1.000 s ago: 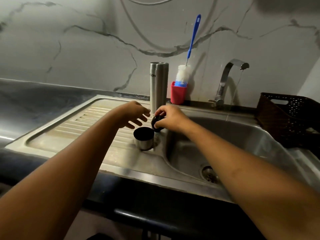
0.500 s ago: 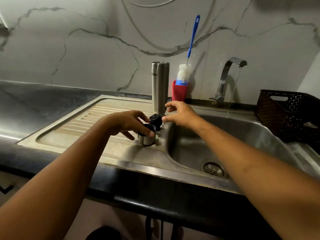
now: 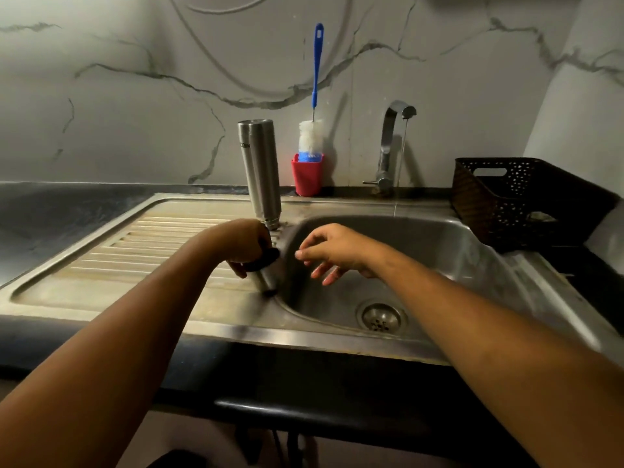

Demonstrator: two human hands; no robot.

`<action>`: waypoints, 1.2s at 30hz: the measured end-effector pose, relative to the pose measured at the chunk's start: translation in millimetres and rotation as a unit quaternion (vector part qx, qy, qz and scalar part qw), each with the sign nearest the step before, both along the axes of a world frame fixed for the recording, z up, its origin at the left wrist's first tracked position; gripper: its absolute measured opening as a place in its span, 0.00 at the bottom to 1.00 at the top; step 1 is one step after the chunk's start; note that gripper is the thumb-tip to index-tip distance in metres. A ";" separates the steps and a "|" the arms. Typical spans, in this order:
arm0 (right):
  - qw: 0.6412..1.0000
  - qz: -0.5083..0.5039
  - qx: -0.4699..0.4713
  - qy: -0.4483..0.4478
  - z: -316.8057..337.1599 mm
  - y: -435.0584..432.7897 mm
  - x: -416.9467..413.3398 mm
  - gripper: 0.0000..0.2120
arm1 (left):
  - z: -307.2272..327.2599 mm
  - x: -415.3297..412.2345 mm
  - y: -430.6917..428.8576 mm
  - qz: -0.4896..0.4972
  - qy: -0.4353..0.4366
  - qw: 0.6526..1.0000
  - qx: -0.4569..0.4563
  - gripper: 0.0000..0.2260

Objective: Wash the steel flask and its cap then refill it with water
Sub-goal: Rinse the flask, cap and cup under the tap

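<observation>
The steel flask (image 3: 260, 170) stands mouth down on the drainboard, close to the basin's left rim. Just in front of it my left hand (image 3: 241, 244) grips the steel cup cap (image 3: 265, 282) from above. A black stopper (image 3: 270, 256) sits under the fingers of that hand, on top of the cap. The cap looks tilted and blurred at the basin's edge. My right hand (image 3: 337, 253) hovers over the left side of the sink basin (image 3: 439, 251), fingers spread and holding nothing.
The tap (image 3: 391, 143) at the back lets a thin stream of water fall into the basin. A red cup (image 3: 307, 175) holds a blue-handled bottle brush (image 3: 315, 79). A dark perforated basket (image 3: 520, 201) stands at the right. The drain (image 3: 381, 317) lies in the basin floor.
My right hand let go of the black stopper and drew right over the basin. My left hand closed over the cap and stopper and shifted them toward the basin edge.
</observation>
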State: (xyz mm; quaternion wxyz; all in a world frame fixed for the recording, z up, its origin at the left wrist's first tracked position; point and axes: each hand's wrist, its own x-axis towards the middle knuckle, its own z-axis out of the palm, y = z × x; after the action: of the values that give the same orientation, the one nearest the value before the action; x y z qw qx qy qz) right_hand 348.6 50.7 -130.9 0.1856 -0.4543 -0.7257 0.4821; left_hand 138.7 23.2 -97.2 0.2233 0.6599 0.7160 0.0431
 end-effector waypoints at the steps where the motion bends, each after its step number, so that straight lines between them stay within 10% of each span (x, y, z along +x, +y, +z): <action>1: 1.000 0.003 -0.012 0.008 2.3 0.4 1.3 0.13 | 2.1 3.2 4.3 0.005 -0.012 1.000 0.001 0.06; 16: 0.915 -0.237 -0.209 0.250 -1.3 56.7 104.0 0.16 | -25.9 158.5 106.9 0.068 -0.339 0.931 0.119 0.03; 25: 0.837 -0.339 -0.207 0.376 -14.1 102.9 113.2 0.15 | -54.3 205.4 135.5 0.049 -0.542 0.833 0.096 0.23; 36: 0.926 -0.274 -0.013 0.259 -23.0 111.3 129.5 0.19 | -66.1 202.4 135.0 0.087 -0.564 0.816 0.091 0.20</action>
State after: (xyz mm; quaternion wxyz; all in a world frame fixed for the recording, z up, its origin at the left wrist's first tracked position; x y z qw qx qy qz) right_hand 478.1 162.0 -153.8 0.4859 -0.4977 -0.4930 0.5227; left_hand 341.1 158.2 -163.4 0.5223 0.4723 0.5120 0.4919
